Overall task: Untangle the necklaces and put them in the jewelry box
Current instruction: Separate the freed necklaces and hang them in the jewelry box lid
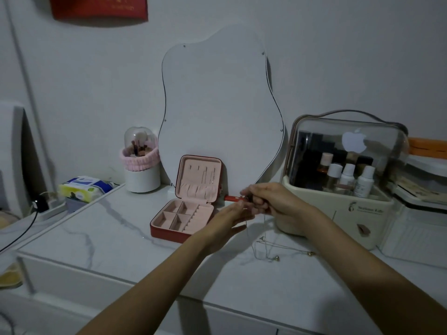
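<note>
Right hand [271, 201] pinches the necklaces [260, 240] aloft; left hand [229, 222] open beneath.

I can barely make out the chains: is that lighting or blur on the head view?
Head view: dim, flat light; thin necklaces faint against the pale marble table; both hands soft-edged; wide-angle bending at the edges; glare on the cosmetics case.

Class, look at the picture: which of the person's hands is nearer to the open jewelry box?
Left. The left hand hovers just beside the right edge of the jewelry box, almost touching it. The right hand is farther right, beyond the left hand.
</note>
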